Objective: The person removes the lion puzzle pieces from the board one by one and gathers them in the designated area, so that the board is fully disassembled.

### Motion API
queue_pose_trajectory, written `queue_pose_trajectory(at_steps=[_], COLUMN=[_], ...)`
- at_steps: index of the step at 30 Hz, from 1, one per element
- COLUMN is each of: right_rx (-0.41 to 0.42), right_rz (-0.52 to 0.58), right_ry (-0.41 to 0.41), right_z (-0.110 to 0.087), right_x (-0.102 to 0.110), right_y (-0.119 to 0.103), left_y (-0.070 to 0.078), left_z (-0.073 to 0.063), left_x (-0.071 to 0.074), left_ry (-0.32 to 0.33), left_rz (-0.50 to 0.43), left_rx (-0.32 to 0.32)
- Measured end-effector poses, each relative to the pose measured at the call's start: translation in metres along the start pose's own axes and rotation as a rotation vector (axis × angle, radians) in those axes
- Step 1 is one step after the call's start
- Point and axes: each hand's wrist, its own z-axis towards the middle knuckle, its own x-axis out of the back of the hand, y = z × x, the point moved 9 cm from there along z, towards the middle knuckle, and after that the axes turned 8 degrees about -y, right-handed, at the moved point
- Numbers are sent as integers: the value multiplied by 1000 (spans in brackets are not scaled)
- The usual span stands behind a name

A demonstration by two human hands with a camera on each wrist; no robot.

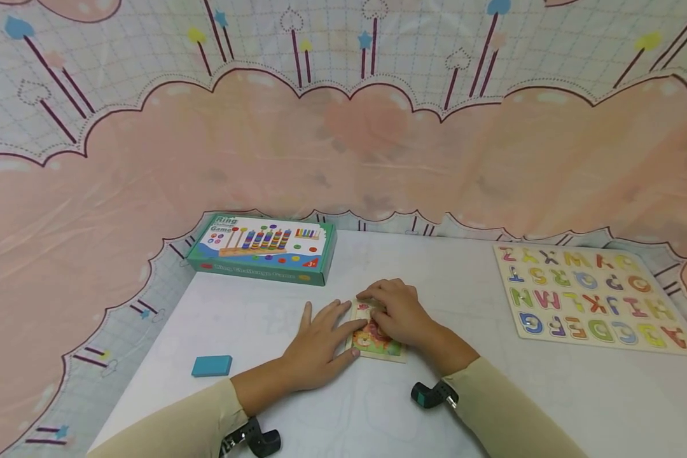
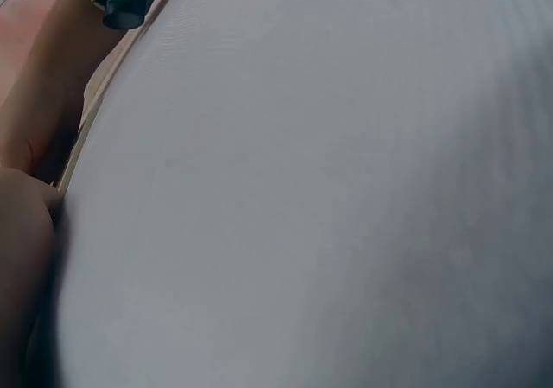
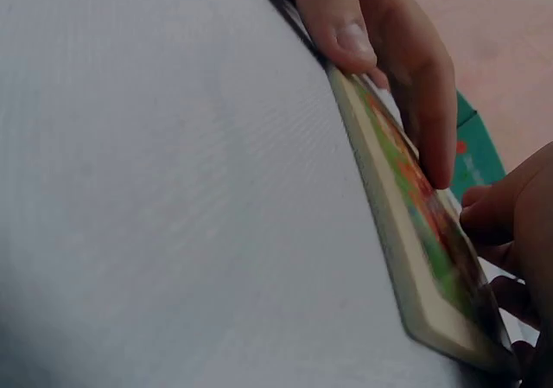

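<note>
From where I stand, the pale-bordered picture board (image 1: 386, 349) lies flat on the white table (image 1: 332, 420). Left hand (image 1: 316, 351): fingers spread, touching its left side, grasping nothing. Right hand (image 1: 402, 313): fingers bent over its upper right; I cannot determine any grip. Judged status: lower picture in place; upper completion unverified, partly hidden beneath fingers.

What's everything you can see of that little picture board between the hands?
The picture board is a small, flat panel with a pale, wood-like border and a rounded corner. Its green, orange and red picture is partly hidden. It lies flat on the white table. A thumb and finger of the left hand touch its left side; the right hand covers its upper right, contact unclear.
</note>
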Motion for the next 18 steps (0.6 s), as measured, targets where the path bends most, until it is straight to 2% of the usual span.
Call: queue_pose_trajectory(at_steps=[18], right_rx=[-23], right_rz=[50], right_ry=[-48], right_z=[5], right_x=[-5], right_y=[8], left_y=[0], left_z=[3], left_x=[-6], left_ry=[-2], left_rz=[42], left_rx=[50])
